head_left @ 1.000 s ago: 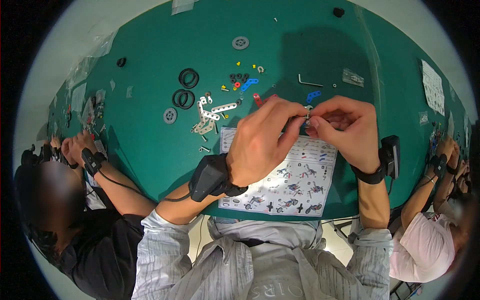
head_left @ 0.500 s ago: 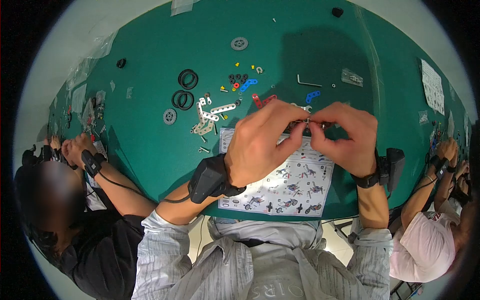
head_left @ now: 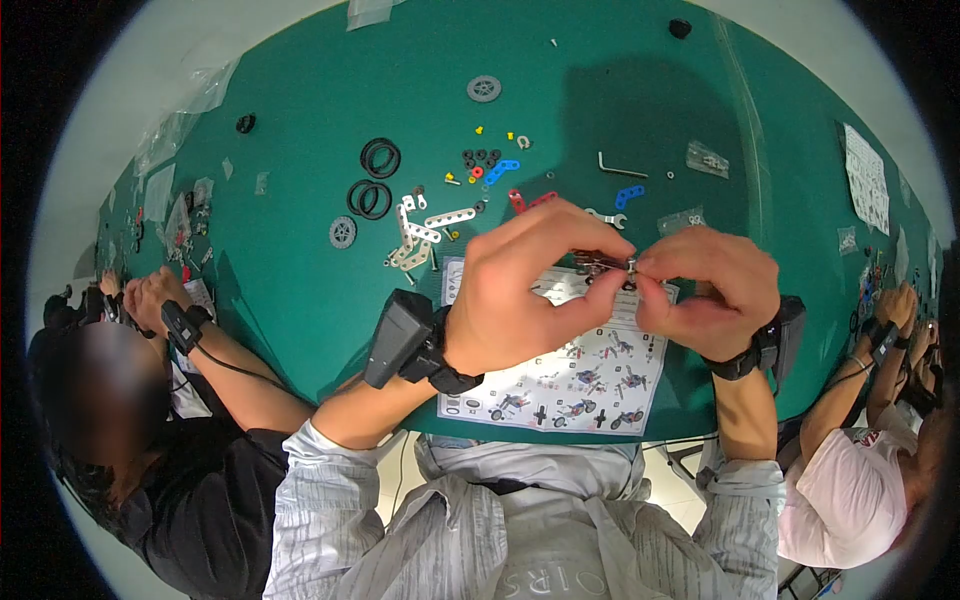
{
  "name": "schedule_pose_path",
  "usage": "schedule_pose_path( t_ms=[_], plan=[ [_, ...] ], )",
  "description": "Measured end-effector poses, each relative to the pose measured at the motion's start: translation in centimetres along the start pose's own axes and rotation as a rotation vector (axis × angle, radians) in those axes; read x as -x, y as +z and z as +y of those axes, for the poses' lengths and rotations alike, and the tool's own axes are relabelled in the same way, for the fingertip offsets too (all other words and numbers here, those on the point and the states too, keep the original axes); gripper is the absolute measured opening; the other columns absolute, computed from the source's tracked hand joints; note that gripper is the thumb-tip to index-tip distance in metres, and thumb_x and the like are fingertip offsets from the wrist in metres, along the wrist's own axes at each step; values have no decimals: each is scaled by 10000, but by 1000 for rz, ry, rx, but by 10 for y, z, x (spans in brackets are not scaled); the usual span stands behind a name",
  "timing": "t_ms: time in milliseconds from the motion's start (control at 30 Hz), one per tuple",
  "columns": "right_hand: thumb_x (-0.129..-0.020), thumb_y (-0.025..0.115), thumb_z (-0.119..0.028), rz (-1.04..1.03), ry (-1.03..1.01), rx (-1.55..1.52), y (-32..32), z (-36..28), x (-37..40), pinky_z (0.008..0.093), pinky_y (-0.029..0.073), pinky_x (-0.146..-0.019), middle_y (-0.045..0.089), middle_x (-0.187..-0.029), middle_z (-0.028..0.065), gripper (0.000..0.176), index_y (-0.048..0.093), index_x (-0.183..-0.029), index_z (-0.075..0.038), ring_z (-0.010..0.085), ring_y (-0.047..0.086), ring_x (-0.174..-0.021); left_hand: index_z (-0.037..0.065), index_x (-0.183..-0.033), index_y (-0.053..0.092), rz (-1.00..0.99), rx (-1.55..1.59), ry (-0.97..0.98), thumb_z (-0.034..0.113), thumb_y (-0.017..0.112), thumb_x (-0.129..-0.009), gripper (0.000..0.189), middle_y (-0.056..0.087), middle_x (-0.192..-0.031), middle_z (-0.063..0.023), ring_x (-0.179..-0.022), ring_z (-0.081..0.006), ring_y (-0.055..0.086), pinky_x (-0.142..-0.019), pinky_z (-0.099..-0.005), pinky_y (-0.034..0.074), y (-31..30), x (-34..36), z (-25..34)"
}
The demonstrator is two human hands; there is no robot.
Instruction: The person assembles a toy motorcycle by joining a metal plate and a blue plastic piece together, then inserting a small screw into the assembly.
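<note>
My left hand point(head_left: 525, 290) pinches a small dark-and-silver assembly of strips and fasteners point(head_left: 595, 263) between thumb and fingertips. At the right end of that assembly, the thumb and index finger of my right hand point(head_left: 715, 285) close on a small shiny fastener point(head_left: 631, 265); its exact kind is too small to tell. Both hands are over a printed instruction sheet point(head_left: 560, 405) with pictures of assembly steps. Just beyond the fingers lie an open-end wrench point(head_left: 607, 219) and a small bag of metal rings point(head_left: 683, 221). A red angled strip point(head_left: 517, 201) is partly hidden behind my left hand.
On the green table point(head_left: 330, 100) lie black tires point(head_left: 380, 157), grey wheels point(head_left: 484, 89), perforated metal strips point(head_left: 450, 217), blue angled strips point(head_left: 630, 196), a hex key point(head_left: 622, 170) and a bagged part set point(head_left: 708, 159). Other people sit close at left point(head_left: 215, 470) and right point(head_left: 850, 490).
Both hands have shifted slightly right and down with the assembly, showing more of the wrench and the bag of rings. My left wrist has turned a little.
</note>
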State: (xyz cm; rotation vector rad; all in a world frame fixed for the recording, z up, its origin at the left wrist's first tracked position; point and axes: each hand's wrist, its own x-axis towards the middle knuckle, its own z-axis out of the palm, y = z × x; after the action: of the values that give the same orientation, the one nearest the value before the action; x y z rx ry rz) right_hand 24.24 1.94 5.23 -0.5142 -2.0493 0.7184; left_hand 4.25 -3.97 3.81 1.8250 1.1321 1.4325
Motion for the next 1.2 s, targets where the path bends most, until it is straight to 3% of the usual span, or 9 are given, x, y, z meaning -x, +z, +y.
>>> schedule_pose_path(
  t_ms=[100,200,300,400,600,700,800,900,1200],
  plan=[
    [-700,793,51,-10,193,-112,1,6,2,255,548,-590,713,-767,67,162,709,-828,-4,137,704,-679,-25,-1019,688,6,123,-128,-107,747,-745,292,707,-977,-128,-892,-214,705,-847,-320,561,2,3,-4],
    [-761,763,76,54,451,-390,9,7,7,254,583,-644,711,-813,77,130,686,-859,37,117,703,-740,8,-1008,690,24,172,-169,-26,786,-745,282,713,-965,-97,-894,-209,726,-792,-312,602,3,2,-8],
    [-805,723,96,69,519,-479,6,6,7,266,611,-667,700,-851,95,106,659,-879,56,145,713,-767,-43,-1182,615,-109,270,-187,-117,751,-748,461,639,-1184,-151,-1068,-217,660,-942,-329,545,-2,4,-9],
    [-814,705,103,90,596,-576,3,8,8,277,623,-651,693,-853,111,103,644,-884,59,169,725,-749,-46,-1233,582,-137,309,-157,-106,706,-798,456,611,-1239,-159,-1117,-224,644,-956,-341,533,-3,2,-10],
    [-820,699,101,93,620,-607,-4,10,9,280,631,-641,691,-851,121,94,633,-878,67,184,730,-715,-58,-1223,581,-88,615,-404,-125,560,-888,342,655,-1179,-155,-1103,-218,657,-980,-355,521,-7,0,-12],
    [-827,696,95,98,570,-629,-3,11,9,277,626,-634,691,-860,118,89,636,-886,67,183,732,-720,-39,-1104,655,-49,559,-388,-54,687,-874,233,707,-1050,-117,-959,-169,705,-842,-285,568,-6,3,-16],
    [-835,691,97,98,566,-610,-2,9,9,285,628,-647,691,-868,116,91,642,-906,69,189,734,-731,-42,-1048,681,-40,337,-233,-53,703,-866,183,726,-970,-109,-876,-153,722,-777,-262,576,-7,2,-17],
    [-842,682,106,89,572,-628,-3,9,8,299,631,-671,695,-876,120,107,647,-938,73,197,737,-754,-39,-998,696,-30,269,-247,-50,711,-861,139,733,-944,-102,-834,-141,726,-730,-249,579,-10,0,-14],
    [-862,678,97,60,538,-668,-1,12,7,311,635,-725,702,-921,138,147,643,-1004,84,204,740,-794,-44,-1033,666,-27,290,-319,-19,672,-929,107,710,-939,-91,-870,-129,701,-743,-258,555,-11,-2,-14]
  ],
)
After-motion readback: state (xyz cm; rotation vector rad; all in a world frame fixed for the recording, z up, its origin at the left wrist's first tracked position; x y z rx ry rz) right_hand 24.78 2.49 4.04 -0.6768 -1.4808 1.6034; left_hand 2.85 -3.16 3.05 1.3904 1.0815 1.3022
